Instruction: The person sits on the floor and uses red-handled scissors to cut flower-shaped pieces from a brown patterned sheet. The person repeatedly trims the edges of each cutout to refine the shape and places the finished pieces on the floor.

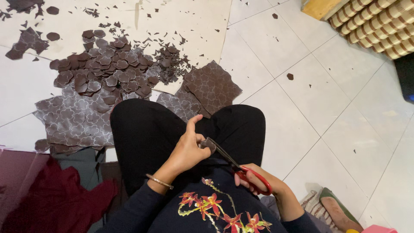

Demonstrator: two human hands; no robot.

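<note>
Seated, left hand (187, 149) pinches a small brown cutout (208, 144); right hand (254, 179) grips red-handled scissors (241, 170).

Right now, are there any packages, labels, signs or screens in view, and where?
None show. Only dark brown patterned sheets and cut petal pieces lie on the white tiled floor; the right hand works red-handled scissors.

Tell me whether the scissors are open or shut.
Open: the scissors in the right hand have blades spread around the small dark piece pinched by the left hand.
</note>
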